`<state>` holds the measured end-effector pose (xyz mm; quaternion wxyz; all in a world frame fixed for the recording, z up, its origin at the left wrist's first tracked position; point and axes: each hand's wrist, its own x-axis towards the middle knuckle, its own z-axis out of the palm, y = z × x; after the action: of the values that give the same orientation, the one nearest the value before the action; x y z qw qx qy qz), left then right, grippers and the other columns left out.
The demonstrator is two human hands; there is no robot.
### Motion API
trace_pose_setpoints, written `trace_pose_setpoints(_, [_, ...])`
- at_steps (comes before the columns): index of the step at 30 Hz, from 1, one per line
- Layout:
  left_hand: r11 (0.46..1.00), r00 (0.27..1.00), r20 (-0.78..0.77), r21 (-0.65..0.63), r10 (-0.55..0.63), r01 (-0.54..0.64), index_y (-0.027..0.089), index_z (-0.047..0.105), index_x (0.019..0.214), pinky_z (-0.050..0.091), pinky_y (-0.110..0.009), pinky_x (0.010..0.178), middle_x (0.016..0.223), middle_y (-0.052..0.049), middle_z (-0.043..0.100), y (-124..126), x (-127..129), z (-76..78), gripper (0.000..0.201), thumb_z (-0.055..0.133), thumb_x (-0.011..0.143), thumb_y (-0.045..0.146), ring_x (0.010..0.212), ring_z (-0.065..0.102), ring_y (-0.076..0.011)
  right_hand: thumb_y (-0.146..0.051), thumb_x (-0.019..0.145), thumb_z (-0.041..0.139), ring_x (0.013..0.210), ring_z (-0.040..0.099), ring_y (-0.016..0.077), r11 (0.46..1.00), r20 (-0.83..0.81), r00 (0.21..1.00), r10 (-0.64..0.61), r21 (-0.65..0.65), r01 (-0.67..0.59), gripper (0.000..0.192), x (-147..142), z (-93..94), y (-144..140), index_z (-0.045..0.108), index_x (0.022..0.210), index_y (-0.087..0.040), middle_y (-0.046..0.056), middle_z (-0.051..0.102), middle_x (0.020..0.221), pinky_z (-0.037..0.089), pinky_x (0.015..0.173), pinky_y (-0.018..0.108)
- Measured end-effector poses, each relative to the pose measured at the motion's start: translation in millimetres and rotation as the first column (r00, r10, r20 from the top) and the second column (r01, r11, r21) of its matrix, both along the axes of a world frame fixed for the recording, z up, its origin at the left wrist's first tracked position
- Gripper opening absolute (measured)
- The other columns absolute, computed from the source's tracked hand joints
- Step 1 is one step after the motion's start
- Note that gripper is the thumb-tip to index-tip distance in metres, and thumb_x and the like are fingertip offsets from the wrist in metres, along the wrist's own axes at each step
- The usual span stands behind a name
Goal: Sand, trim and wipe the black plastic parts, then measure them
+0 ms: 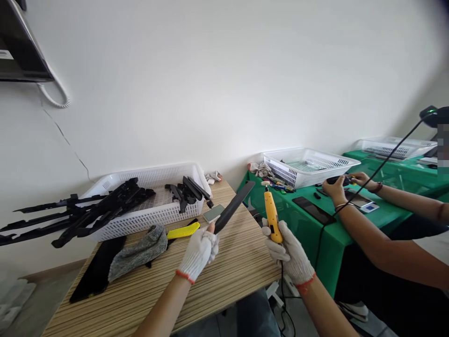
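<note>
My left hand (199,252), in a white knit glove, is closed around the lower end of a long, flat black plastic part (234,207) that slants up to the right. In my gloved right hand (289,252) is a yellow corded rotary polishing tool (272,215), held upright with a small pale round head at its tip. The tip stands apart from the black part, to its right. Left of my left hand on the wooden table (224,267) lie a yellow-handled utility knife (183,230) and a grey cloth (142,250).
A white basket (147,217) of black plastic parts stands at the back left, several parts jutting over its left side. A phone-like slab (213,213) lies beside it. On the right, a co-worker's hands (335,189) work at a green-covered table (329,243) with another white basket (308,164).
</note>
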<state>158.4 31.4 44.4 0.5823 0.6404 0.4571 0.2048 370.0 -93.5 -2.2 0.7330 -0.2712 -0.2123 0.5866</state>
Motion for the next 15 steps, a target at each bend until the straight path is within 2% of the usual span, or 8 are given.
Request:
trace_pose_setpoints(3, [0.999, 0.994, 0.108, -0.032, -0.007, 0.011, 0.024, 0.032, 0.054, 0.021, -0.021, 0.036, 0.038, 0.006, 0.032, -19, -46, 4.8, 0.064, 0.046, 0.070, 0.085, 0.033, 0.025, -0.0062, -0.039, 0.080, 0.078, 0.045, 0.027, 0.0003, 0.999, -0.050, 0.999, -0.020, 0.030, 0.021, 0.038, -7, 2.9, 7, 0.061, 0.110, -0.023, -0.004, 0.056, 0.083, 0.029, 0.032, 0.009])
trace_pose_setpoints(6, [0.998, 0.997, 0.060, -0.044, 0.049, -0.046, 0.025, 0.032, 0.048, 0.020, -0.024, 0.037, 0.034, 0.003, 0.031, -34, -90, 1.7, 0.070, 0.040, 0.065, 0.092, 0.032, 0.025, -0.0078, -0.023, 0.077, 0.079, 0.046, 0.033, 0.0023, 0.998, 0.001, 0.998, -0.058, 0.005, 0.058, 0.040, -14, 3.5, 13, 0.059, 0.111, -0.025, -0.006, 0.051, 0.073, 0.036, 0.037, 0.010])
trace_pose_setpoints(8, [0.996, 0.997, 0.000, -0.055, 0.077, -0.077, 0.026, 0.030, 0.043, 0.019, -0.026, 0.038, 0.031, 0.002, 0.029, -40, -115, -4.2, 0.073, 0.035, 0.062, 0.096, 0.032, 0.024, -0.0084, -0.020, 0.077, 0.077, 0.042, 0.028, 0.0025, 0.997, 0.082, 0.994, -0.070, -0.018, 0.072, 0.037, -15, 1.1, 17, 0.058, 0.108, -0.026, -0.009, 0.044, 0.064, 0.030, 0.034, 0.010])
trace_pose_setpoints(11, [0.992, 0.995, -0.068, -0.098, 0.069, -0.075, 0.027, 0.026, 0.036, 0.022, -0.028, 0.038, 0.029, -0.001, 0.028, -47, -146, -16.6, 0.075, 0.032, 0.057, 0.099, 0.031, 0.023, -0.0093, -0.035, 0.078, 0.076, 0.035, 0.014, 0.0017, 0.996, 0.180, 0.983, -0.045, -0.066, 0.057, 0.028, -16, -6.8, 22, 0.056, 0.093, -0.023, -0.012, 0.036, 0.054, 0.016, 0.027, 0.012])
trace_pose_setpoints(13, [0.994, 0.992, -0.105, -0.078, 0.073, -0.081, 0.026, 0.027, 0.034, 0.028, -0.029, 0.041, 0.029, -0.002, 0.031, -51, -163, -25.4, 0.074, 0.033, 0.064, 0.094, 0.033, 0.026, -0.0110, -0.046, 0.079, 0.074, 0.031, 0.009, 0.0026, 0.993, 0.226, 0.974, -0.008, -0.109, 0.034, 0.031, -18, -12.4, 24, 0.054, 0.086, -0.023, -0.014, 0.028, 0.044, 0.015, 0.026, 0.015])
trace_pose_setpoints(15, [0.993, 0.985, -0.137, -0.030, 0.108, -0.113, 0.026, 0.029, 0.035, 0.032, -0.029, 0.044, 0.030, -0.002, 0.033, -55, -178, -32.8, 0.070, 0.041, 0.070, 0.086, 0.035, 0.030, -0.0127, -0.050, 0.080, 0.071, 0.029, 0.011, 0.0039, 0.990, 0.251, 0.968, -0.014, -0.135, 0.049, 0.032, -23, -15.1, 26, 0.056, 0.088, -0.023, -0.015, 0.026, 0.040, 0.019, 0.026, 0.016])
